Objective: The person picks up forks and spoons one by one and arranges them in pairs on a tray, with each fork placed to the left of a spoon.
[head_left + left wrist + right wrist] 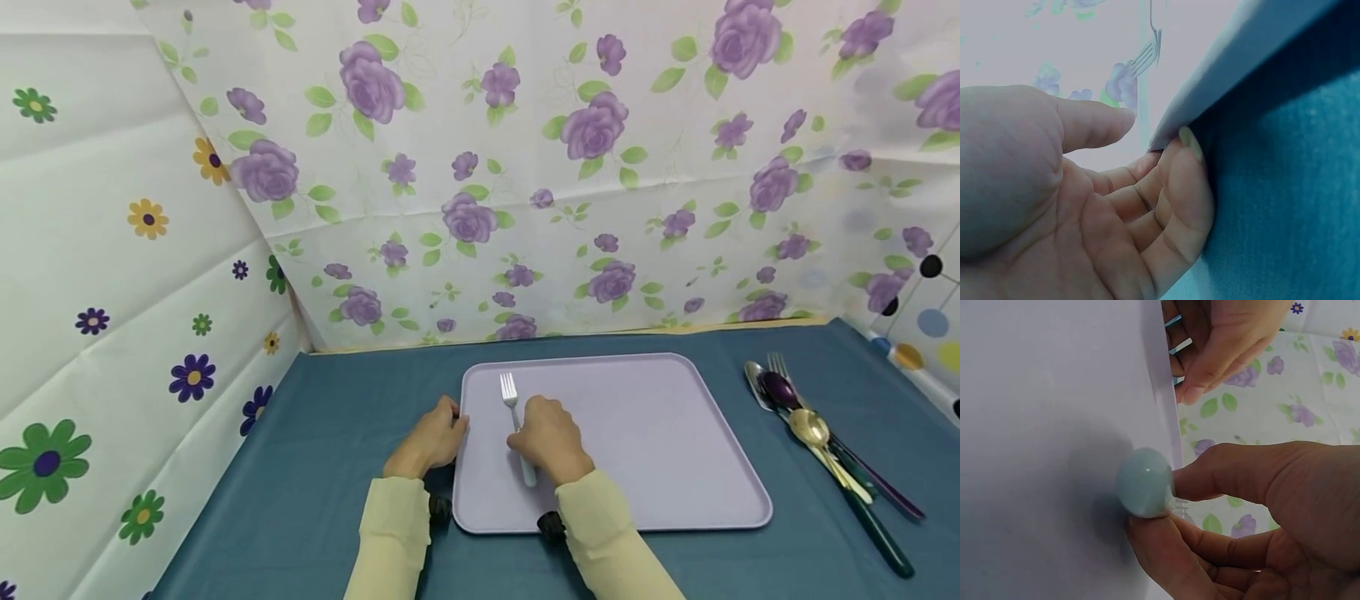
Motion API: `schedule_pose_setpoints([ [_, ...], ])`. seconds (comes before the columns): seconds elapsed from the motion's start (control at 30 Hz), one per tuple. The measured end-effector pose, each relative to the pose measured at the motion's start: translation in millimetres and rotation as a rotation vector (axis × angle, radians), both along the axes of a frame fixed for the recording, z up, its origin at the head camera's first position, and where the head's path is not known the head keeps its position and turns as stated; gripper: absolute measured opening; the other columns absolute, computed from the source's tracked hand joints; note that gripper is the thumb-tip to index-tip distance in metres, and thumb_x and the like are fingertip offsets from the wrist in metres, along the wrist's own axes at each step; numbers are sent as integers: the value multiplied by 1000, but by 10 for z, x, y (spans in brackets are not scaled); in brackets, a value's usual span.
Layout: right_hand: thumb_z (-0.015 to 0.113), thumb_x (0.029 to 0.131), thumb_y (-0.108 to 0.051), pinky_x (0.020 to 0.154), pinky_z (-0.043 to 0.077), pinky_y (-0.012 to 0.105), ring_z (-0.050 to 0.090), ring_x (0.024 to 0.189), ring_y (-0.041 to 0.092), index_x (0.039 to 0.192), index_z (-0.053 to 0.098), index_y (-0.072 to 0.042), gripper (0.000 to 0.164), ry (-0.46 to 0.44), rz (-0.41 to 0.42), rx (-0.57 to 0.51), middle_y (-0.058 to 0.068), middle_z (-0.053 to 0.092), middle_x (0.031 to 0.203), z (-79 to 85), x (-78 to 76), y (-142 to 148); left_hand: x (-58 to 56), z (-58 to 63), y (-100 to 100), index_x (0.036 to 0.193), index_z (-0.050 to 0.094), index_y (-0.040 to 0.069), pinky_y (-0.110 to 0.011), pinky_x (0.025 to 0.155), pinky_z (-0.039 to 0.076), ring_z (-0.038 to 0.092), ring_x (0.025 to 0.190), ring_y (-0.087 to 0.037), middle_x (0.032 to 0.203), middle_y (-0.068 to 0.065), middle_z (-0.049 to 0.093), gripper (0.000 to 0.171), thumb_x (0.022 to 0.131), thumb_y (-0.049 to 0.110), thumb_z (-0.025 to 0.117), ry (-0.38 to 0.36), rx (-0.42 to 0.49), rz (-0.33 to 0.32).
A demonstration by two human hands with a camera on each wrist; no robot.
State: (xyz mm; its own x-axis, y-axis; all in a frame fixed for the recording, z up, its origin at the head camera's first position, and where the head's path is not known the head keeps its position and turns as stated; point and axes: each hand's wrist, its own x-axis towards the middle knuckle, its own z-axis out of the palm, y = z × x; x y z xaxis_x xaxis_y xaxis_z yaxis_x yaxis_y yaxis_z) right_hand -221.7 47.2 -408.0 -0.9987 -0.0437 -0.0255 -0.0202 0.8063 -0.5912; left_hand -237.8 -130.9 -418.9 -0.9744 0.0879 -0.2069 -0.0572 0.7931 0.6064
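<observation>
Basically, R hand was nearly closed, thumb + fingers pinching the pale handle of a fork over the left part of the lilac tray; tines faced the far side. Couldn't tell if fork touched tray. L hand was half-closed at tray's left edge, fingers curled round the rim, thumb apart from them. Tray lay on the blue-covered bench. On its right, w/ a gap, were a silver spoon, purple spoon, gold spoon & 2nd fork, overlapping. Floral cloth hung behind.
</observation>
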Motion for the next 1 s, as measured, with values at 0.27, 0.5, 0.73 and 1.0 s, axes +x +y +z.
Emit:
schedule_pose_setpoints([
  [0.27, 74, 74, -10, 45, 49, 34, 54, 50, 18, 73, 60, -1, 16, 4, -5, 21, 7, 57, 62, -26, -3, -32, 17, -1, -3, 125, 43, 3, -39, 68, 48, 57, 72, -18, 87, -9, 59, 31, 104, 26, 43, -1, 10, -4],
  [0.5, 72, 75, -9, 45, 47, 33, 53, 51, 18, 69, 58, -3, 17, -9, 4, 34, 7, 56, 60, -33, 7, -23, 12, -14, 2, 125, 44, 3, -41, 71, 49, 57, 76, -18, 92, -10, 60, 31, 104, 25, 43, 6, 3, -12],
  [0.73, 79, 74, -19, 50, 48, 34, 54, 55, 19, 78, 60, -3, 25, -50, 17, 68, 6, 57, 65, 56, 4, 33, 1, -8, 1, 124, 44, 3, -40, 71, 49, 57, 76, -18, 90, -10, 60, 30, 104, 26, 43, 9, -10, -14],
  [1.0, 80, 73, -16, 50, 46, 32, 54, 54, 19, 73, 60, -3, 24, -126, 57, 90, 7, 58, 65, 110, 11, 37, 6, 8, -13, 124, 44, 4, -41, 72, 48, 56, 77, -19, 91, -10, 59, 31, 104, 27, 43, 0, -18, -9],
])
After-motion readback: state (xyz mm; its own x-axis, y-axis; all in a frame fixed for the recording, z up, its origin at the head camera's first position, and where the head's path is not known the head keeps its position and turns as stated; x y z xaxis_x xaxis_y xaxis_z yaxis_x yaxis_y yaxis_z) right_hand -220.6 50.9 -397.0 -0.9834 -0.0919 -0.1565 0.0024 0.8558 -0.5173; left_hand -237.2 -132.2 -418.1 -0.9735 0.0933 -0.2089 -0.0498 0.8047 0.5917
